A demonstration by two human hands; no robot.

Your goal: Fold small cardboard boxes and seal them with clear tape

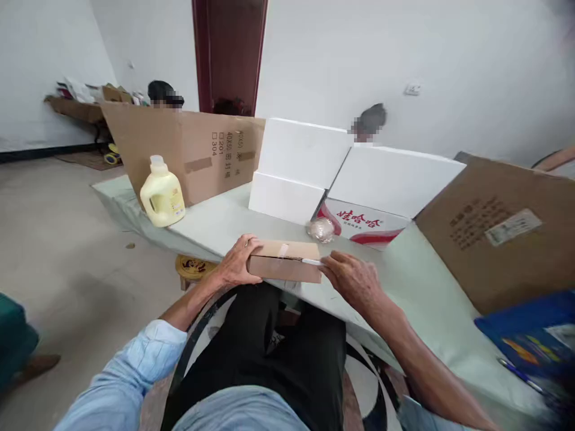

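Observation:
A small brown cardboard box (282, 271) is at the table's near edge, with a strip of clear tape (283, 251) across its long seam. My left hand (239, 261) grips the box's left end, thumb in front and fingers over the top. My right hand (353, 276) is closed on a slim white knife-like tool (311, 261). That tool lies along the right part of the seam, touching the box; whether it has a blade there is hidden. Just beyond the box sits a round, clear roll, seemingly of tape (321, 230).
White box panels (291, 161) and a printed carton (363, 224) stand behind the box. Large brown cardboard pieces (197, 155) flank the table. A yellow detergent bottle (162, 194) stands left; a blue packet (534, 335) and a pen (521, 376) lie right. Two people's heads show beyond.

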